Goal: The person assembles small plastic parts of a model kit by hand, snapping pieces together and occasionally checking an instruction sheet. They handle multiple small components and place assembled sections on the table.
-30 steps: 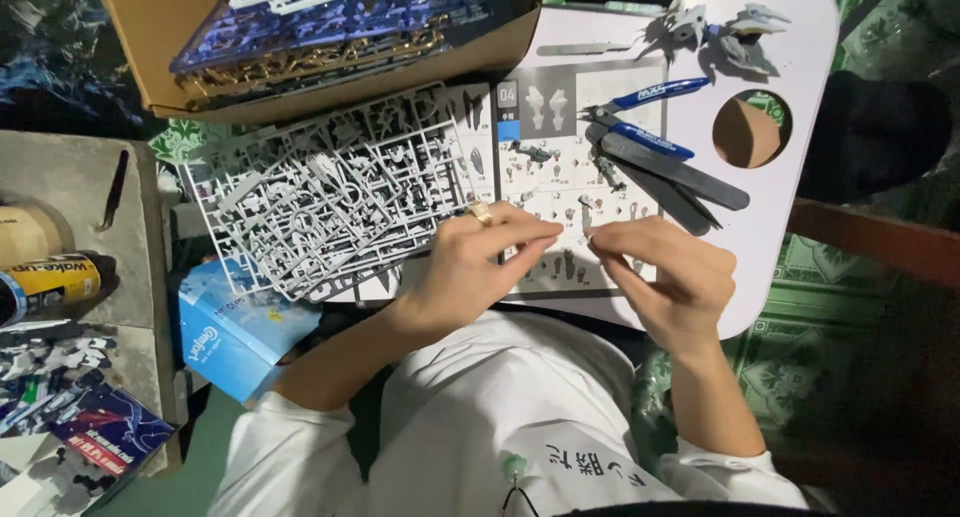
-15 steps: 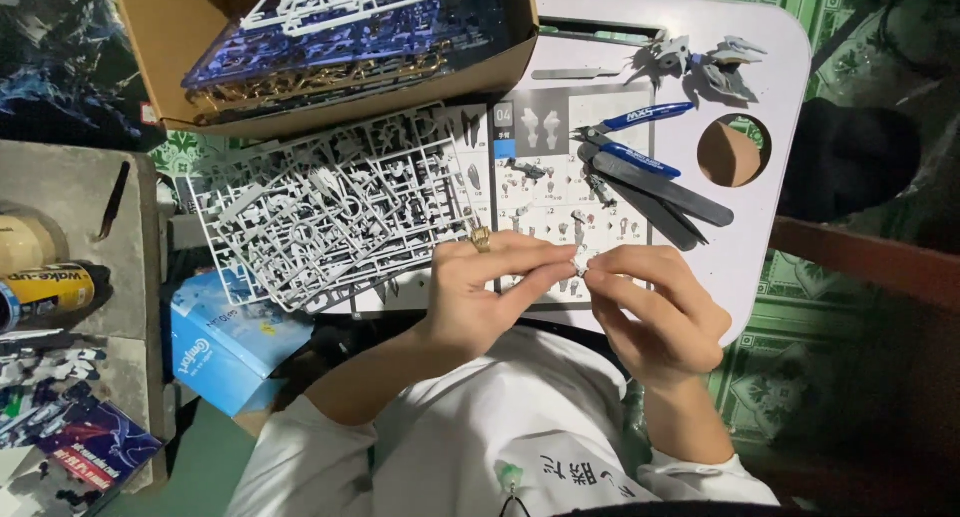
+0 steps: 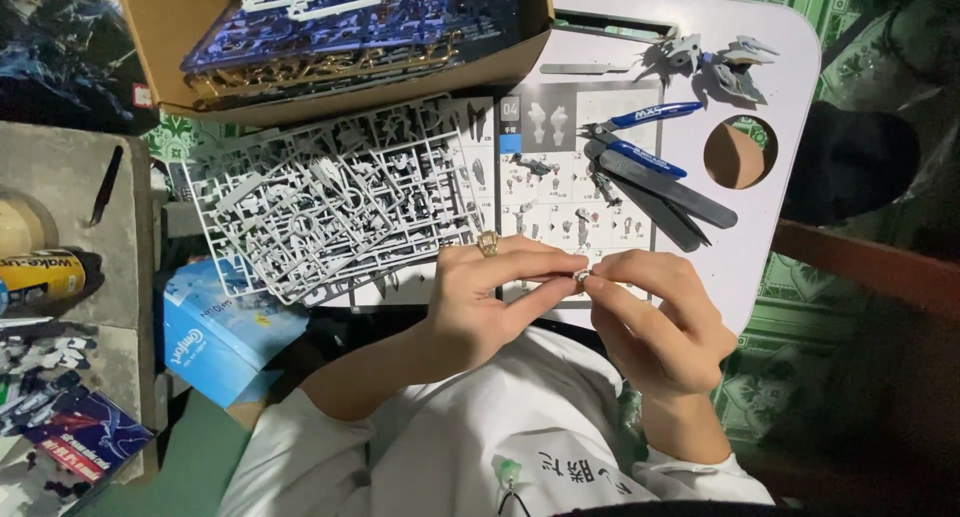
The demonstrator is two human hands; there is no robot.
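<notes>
Small pale grey plastic kit part (image 3: 581, 275) pinched between fingertips of both hands, above the printed instruction sheet (image 3: 560, 192). Left hand (image 3: 490, 297) closes thumb and forefinger on it from the left; right hand (image 3: 660, 322) meets it from the right. Part's long axis too small to tell.

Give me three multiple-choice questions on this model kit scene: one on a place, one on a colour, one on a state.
1. Where do the grey part frames lie?
A. inside the box
B. left of the instruction sheet
C. on the floor

2. What colour are the nipper handles?
A. blue
B. red
C. yellow

3. How is the small part held?
A. lying on the table
B. in one fist
C. pinched between left hand and right hand

Answers: 1 B, the frames overlap the sheet's left edge. 2 A, both handles are blue. 3 C, fingertips of both hands meet on it.
</notes>
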